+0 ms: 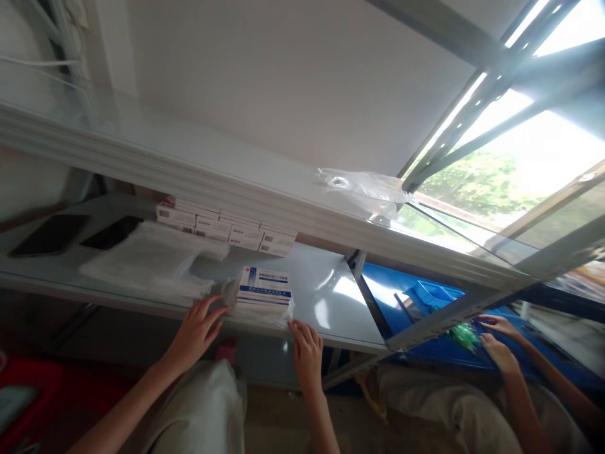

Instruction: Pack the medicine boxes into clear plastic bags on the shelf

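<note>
A stack of white-and-blue medicine boxes (265, 282) lies on the lower shelf, with clear plastic bag film (258, 313) under and around it. My left hand (201, 331) is at the stack's left, fingers spread and fingertips close to the film's edge. At the front right corner, my right hand (308, 350) has its fingers stretched out, lightly bent, beside the film. Whether either hand touches the film is hard to tell. Left of the stack lies a pile of flat clear plastic bags (146, 261).
Behind the pile, several white boxes (222, 228) stand in rows. Two dark flat objects (50, 234) lie at the left. The upper shelf (265, 183) overhangs, bearing a crumpled plastic bag (363, 186). At the right, another person's hands (498, 343) work over a blue surface near an upright (439, 321).
</note>
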`<move>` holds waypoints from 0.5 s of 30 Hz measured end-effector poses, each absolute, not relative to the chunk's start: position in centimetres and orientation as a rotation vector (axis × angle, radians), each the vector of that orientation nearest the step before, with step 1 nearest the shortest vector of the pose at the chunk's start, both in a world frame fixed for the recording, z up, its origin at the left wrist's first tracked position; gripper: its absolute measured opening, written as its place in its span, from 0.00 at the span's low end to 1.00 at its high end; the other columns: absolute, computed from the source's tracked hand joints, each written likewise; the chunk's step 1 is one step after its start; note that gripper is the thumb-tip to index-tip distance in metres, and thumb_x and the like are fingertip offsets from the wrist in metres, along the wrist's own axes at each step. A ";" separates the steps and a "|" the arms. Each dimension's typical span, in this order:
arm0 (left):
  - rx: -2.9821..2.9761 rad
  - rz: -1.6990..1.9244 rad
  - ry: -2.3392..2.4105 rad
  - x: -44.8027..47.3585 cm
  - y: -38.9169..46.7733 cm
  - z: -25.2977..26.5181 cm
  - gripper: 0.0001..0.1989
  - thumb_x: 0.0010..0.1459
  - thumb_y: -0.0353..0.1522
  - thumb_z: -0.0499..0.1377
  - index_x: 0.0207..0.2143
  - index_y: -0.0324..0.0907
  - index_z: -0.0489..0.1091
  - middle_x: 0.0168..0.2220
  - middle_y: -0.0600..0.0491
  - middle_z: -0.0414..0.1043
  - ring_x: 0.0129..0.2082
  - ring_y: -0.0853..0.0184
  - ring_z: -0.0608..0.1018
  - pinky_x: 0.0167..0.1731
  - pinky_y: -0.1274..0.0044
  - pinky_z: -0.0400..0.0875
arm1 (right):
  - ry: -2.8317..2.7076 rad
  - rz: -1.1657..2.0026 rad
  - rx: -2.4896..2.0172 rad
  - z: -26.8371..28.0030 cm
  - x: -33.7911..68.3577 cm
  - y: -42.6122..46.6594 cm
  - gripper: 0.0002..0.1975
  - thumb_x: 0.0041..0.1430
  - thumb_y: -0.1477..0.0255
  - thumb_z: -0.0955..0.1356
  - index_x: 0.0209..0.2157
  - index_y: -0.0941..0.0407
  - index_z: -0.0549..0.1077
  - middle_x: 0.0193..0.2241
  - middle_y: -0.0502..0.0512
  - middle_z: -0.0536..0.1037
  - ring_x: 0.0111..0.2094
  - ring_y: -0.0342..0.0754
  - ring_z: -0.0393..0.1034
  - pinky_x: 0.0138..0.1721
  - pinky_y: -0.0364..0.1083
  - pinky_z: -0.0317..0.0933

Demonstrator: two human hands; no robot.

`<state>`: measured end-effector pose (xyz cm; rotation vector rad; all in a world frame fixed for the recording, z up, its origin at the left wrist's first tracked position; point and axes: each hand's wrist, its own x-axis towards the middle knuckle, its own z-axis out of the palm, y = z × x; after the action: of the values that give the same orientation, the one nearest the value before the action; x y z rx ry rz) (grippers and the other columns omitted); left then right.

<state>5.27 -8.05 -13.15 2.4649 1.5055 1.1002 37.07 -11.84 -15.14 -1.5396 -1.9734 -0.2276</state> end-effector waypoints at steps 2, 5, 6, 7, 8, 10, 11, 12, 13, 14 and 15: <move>2.312 1.223 1.441 5.8 -7.7 -12.0 0.20 0.62 0.35 0.52 0.56 0.49 0.60 0.59 0.47 0.57 0.59 0.56 0.62 0.57 0.59 0.58 | -1.892 -0.221 -1.551 -15.0 37.0 -11.8 0.24 0.59 0.81 0.59 0.52 0.46 0.71 0.53 0.52 0.69 0.54 0.54 0.60 0.50 0.54 0.55; 2.153 1.366 1.248 7.1 -6.0 -10.2 0.29 0.61 0.39 0.55 0.62 0.48 0.49 0.63 0.44 0.48 0.64 0.55 0.54 0.61 0.58 0.51 | -1.736 -0.111 -1.478 -13.0 36.5 -10.4 0.19 0.63 0.75 0.59 0.53 0.47 0.69 0.57 0.54 0.65 0.57 0.55 0.57 0.55 0.58 0.53; 2.123 1.394 1.177 7.6 -5.2 -9.7 0.31 0.60 0.40 0.56 0.62 0.49 0.47 0.64 0.44 0.46 0.64 0.54 0.52 0.62 0.57 0.49 | -1.698 -0.025 -1.431 -12.0 36.1 -9.6 0.20 0.64 0.72 0.59 0.55 0.48 0.66 0.58 0.55 0.63 0.59 0.55 0.55 0.57 0.59 0.52; 2.099 1.408 1.108 8.2 -4.2 -9.4 0.34 0.58 0.42 0.58 0.62 0.49 0.47 0.65 0.44 0.44 0.65 0.54 0.51 0.62 0.56 0.47 | -1.673 0.086 -1.376 -11.0 35.7 -8.6 0.21 0.64 0.70 0.60 0.59 0.48 0.62 0.60 0.55 0.61 0.60 0.54 0.53 0.59 0.59 0.50; 2.071 1.407 1.051 8.7 -3.2 -9.2 0.36 0.56 0.44 0.59 0.63 0.49 0.46 0.65 0.44 0.43 0.65 0.53 0.49 0.62 0.56 0.46 | -1.660 0.217 -1.315 -10.1 35.2 -7.6 0.24 0.64 0.68 0.60 0.62 0.48 0.57 0.61 0.56 0.58 0.62 0.54 0.51 0.60 0.58 0.49; 1.975 1.350 0.972 9.6 -1.4 -9.3 0.43 0.52 0.48 0.62 0.63 0.48 0.45 0.65 0.42 0.42 0.65 0.51 0.49 0.62 0.56 0.46 | -1.658 0.492 -1.190 -8.9 34.0 -5.4 0.32 0.63 0.63 0.62 0.65 0.48 0.48 0.64 0.55 0.53 0.64 0.53 0.47 0.61 0.57 0.49; 1.902 1.301 0.947 10.0 -0.7 -9.5 0.46 0.49 0.49 0.63 0.64 0.47 0.44 0.65 0.41 0.42 0.65 0.50 0.51 0.62 0.56 0.48 | -1.658 0.609 -1.139 -8.6 33.5 -4.4 0.35 0.61 0.61 0.64 0.65 0.48 0.45 0.65 0.55 0.51 0.65 0.53 0.46 0.62 0.56 0.49; 1.817 1.249 0.927 10.4 -0.1 -9.7 0.49 0.47 0.51 0.63 0.64 0.46 0.43 0.65 0.40 0.43 0.64 0.49 0.53 0.61 0.57 0.51 | -1.642 0.708 -1.099 -8.6 33.1 -3.5 0.38 0.59 0.60 0.65 0.66 0.48 0.45 0.65 0.55 0.50 0.65 0.54 0.46 0.62 0.56 0.50; 1.733 1.201 0.909 10.6 0.3 -10.0 0.51 0.46 0.51 0.64 0.64 0.46 0.42 0.65 0.39 0.44 0.63 0.49 0.55 0.60 0.57 0.53 | -1.606 0.788 -1.069 -8.8 32.8 -2.8 0.40 0.57 0.58 0.67 0.66 0.48 0.45 0.65 0.55 0.51 0.65 0.54 0.46 0.61 0.55 0.50; 1.661 1.158 0.893 10.7 0.6 -10.3 0.53 0.45 0.51 0.64 0.65 0.46 0.40 0.64 0.39 0.46 0.62 0.50 0.58 0.59 0.58 0.56 | -1.553 0.853 -1.044 -9.2 32.6 -2.1 0.42 0.55 0.58 0.68 0.66 0.49 0.45 0.64 0.56 0.52 0.64 0.55 0.47 0.61 0.55 0.52; 1.611 1.120 0.881 10.7 0.8 -10.6 0.54 0.44 0.51 0.65 0.65 0.47 0.38 0.64 0.40 0.48 0.62 0.50 0.60 0.58 0.59 0.57 | -1.491 0.911 -1.021 -9.7 32.6 -1.7 0.43 0.55 0.57 0.68 0.66 0.49 0.45 0.64 0.56 0.53 0.64 0.55 0.48 0.60 0.55 0.53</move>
<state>10.70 0.82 -10.62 1.6108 0.8813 1.1197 32.59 -1.67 -9.65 -1.0206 -1.4907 0.9108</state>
